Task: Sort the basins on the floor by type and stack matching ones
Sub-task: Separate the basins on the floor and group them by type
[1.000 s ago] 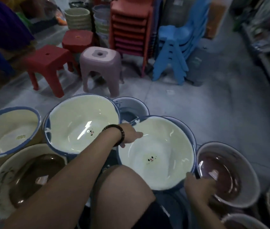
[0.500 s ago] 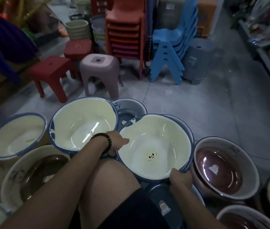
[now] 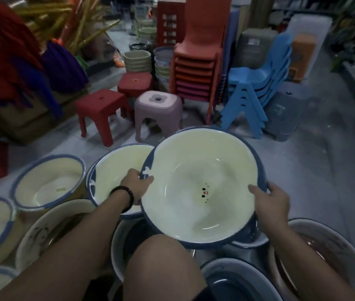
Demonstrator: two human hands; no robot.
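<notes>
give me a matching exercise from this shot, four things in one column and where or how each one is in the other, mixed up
Things
1. cream basin with the face print
2. mauve stool
3. blue chairs
4. brown-lined basin

Places or states
A. stacked, right of the orange chairs
B. set down at the near right, not held
C. gripped at its rim by the left hand and the right hand
D. standing next to the red stool

Pairs: 1-C, 2-D, 3-A, 4-B
</notes>
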